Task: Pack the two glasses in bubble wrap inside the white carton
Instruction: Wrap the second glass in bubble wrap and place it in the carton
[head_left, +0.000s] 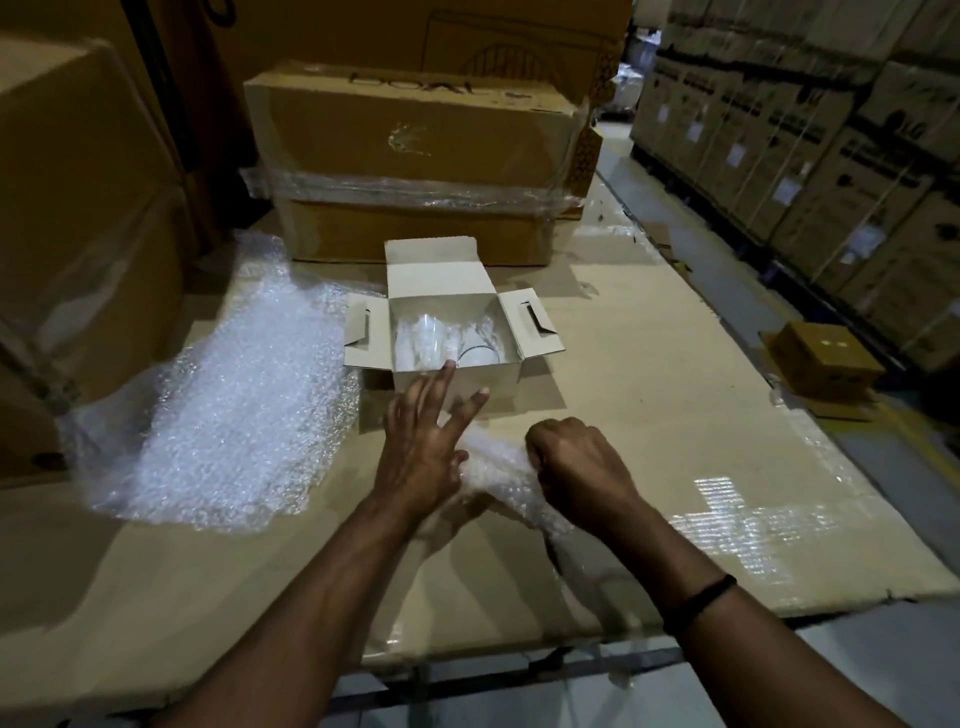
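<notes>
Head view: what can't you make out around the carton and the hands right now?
- Glasses in the carton: head view, lower parts behind its front wall; clear glass blurs, wrapping unclear.
- Bubble wrap: head view, right hand grips it, hiding its own fingertips and whatever may be inside.

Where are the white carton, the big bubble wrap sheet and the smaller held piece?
white carton (505, 383): head view, its near front wall.
big bubble wrap sheet (234, 405): head view, middle of the sheet.
held bubble wrap piece (497, 461): head view, its bunched middle.
</notes>
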